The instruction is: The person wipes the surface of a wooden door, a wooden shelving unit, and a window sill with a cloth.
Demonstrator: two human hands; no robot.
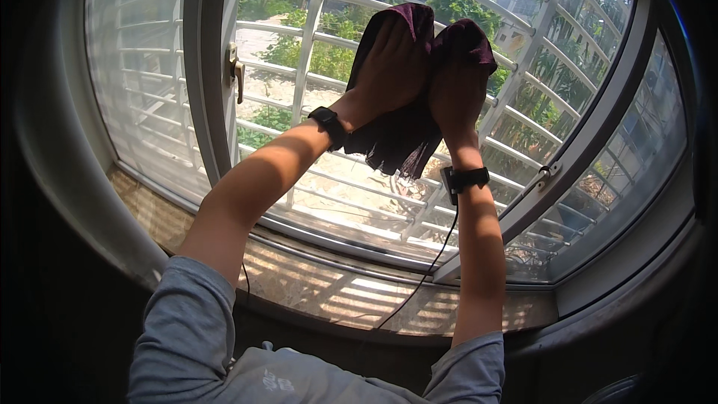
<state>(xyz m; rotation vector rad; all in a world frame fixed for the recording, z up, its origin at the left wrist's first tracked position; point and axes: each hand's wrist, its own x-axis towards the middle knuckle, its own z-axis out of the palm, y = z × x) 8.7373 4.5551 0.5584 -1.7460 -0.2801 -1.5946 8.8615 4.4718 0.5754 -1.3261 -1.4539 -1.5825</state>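
Observation:
A dark purple cloth (401,143) is held up in front of the window, its lower edge hanging down in uneven folds. My left hand (392,67) is laid over the cloth's left part, fingers pointing up and partly covered by its top edge. Close beside it, my right hand (460,87) grips the bunched right part, with its fingers hidden under the fabric. Each wrist wears a black strap; a small dark device is at the right one, and a thin black cable runs down from it. Whether the cloth touches glass cannot be told.
White metal bars (303,62) cross the view outside. A window frame (205,67) with a metal handle (240,78) stands at left, and a metal stay (544,177) sits on the right frame. Below lies a stone windowsill (314,286), crossed by the black cable (415,292).

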